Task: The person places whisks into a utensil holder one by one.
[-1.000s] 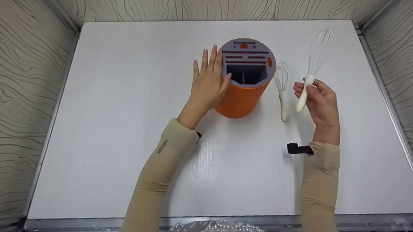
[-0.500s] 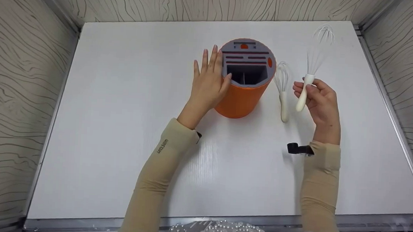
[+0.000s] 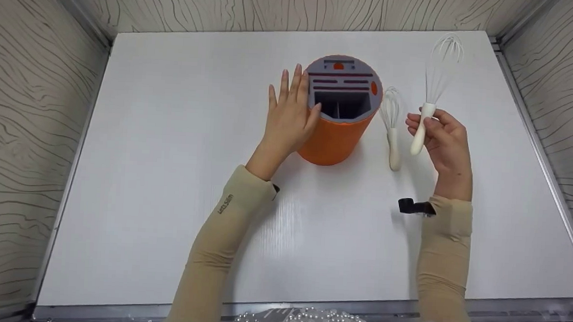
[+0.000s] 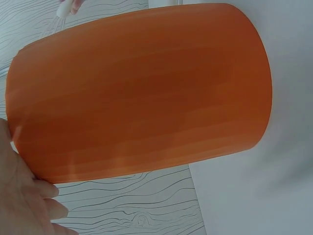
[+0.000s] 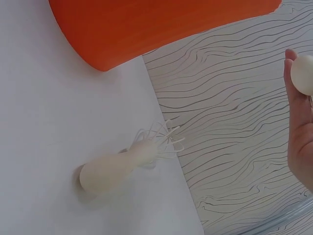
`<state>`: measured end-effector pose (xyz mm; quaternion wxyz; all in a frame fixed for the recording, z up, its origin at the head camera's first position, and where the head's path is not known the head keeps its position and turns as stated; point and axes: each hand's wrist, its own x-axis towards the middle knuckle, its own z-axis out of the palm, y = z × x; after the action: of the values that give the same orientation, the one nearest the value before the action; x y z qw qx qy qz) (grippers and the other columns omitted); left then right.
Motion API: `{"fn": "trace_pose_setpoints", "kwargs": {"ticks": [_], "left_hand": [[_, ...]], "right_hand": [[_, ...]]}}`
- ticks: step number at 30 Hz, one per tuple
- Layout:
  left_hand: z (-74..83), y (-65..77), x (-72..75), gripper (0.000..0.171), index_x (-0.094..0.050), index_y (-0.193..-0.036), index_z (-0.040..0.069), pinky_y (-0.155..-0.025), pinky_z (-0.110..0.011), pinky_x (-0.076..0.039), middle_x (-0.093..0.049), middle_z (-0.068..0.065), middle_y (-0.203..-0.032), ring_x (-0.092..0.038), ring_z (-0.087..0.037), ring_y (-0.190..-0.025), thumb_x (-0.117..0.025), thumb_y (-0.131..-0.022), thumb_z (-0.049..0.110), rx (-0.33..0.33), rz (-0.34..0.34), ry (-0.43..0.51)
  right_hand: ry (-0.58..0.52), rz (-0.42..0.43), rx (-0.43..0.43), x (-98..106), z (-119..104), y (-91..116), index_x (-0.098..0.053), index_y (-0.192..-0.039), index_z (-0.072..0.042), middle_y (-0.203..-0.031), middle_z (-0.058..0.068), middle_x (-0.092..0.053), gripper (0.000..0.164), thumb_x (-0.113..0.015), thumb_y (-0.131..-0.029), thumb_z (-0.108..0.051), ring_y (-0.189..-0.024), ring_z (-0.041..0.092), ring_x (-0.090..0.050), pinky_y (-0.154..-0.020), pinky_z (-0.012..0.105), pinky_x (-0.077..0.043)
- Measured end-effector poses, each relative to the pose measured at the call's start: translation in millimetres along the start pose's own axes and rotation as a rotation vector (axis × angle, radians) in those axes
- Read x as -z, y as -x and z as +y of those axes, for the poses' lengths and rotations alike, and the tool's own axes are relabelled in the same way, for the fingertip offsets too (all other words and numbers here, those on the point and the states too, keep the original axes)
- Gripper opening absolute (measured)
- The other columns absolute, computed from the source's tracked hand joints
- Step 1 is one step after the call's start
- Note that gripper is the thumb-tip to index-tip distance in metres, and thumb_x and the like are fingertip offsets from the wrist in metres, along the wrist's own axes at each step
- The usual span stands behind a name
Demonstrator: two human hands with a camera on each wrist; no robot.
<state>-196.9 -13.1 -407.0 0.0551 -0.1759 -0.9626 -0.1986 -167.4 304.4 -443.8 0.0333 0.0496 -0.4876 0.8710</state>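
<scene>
– the surface?
– a smooth white tabletop (image 3: 172, 101), walled by pale wood-grain panels (image 3: 275, 8).
– and the hands?
– left hand (image 3: 288, 119), grasping nothing, rests straight-fingered on the upright orange cylindrical holder with grey slotted top (image 3: 334, 143); right hand (image 3: 449, 142) pinches a white-handled wire whisk (image 3: 428, 111), raised; a similar white whisk (image 3: 392, 136) lies between.
– hard to see?
– the holder's dark inside; the right wrist view crops the raised one's wires.

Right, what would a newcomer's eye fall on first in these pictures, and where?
Probably the bright orange cylindrical holder with a grey slotted top, standing on the white table with the person's left hand at its rim. Next, the white-handled wire whisk held up in the right hand, to the holder's right; a second white wire whisk lies on the table between holder and hand.
</scene>
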Motion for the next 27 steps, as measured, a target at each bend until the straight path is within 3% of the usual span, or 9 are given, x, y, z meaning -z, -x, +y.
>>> {"fn": "trace_pose_setpoints", "kwargs": {"ticks": [27], "left_hand": [[-0.7, -0.9, -0.8, 0.066, -0.012, -0.151, 0.002, -0.111, -0.055, -0.002, -0.004, -0.012, -0.158, 0.001, -0.032, -0.143, -0.029, -0.099, 0.039, 0.003, -0.015, -0.003]], "right_hand": [[0.037, -0.050, -0.005, -14.4, 0.4, -5.5, -0.047, -0.116, 0.020, -0.092, 0.023, -0.068, 0.025, -0.044, -0.093, 0.011, -0.087, 0.028, -0.068, -0.078, 0.032, -0.053]]}}
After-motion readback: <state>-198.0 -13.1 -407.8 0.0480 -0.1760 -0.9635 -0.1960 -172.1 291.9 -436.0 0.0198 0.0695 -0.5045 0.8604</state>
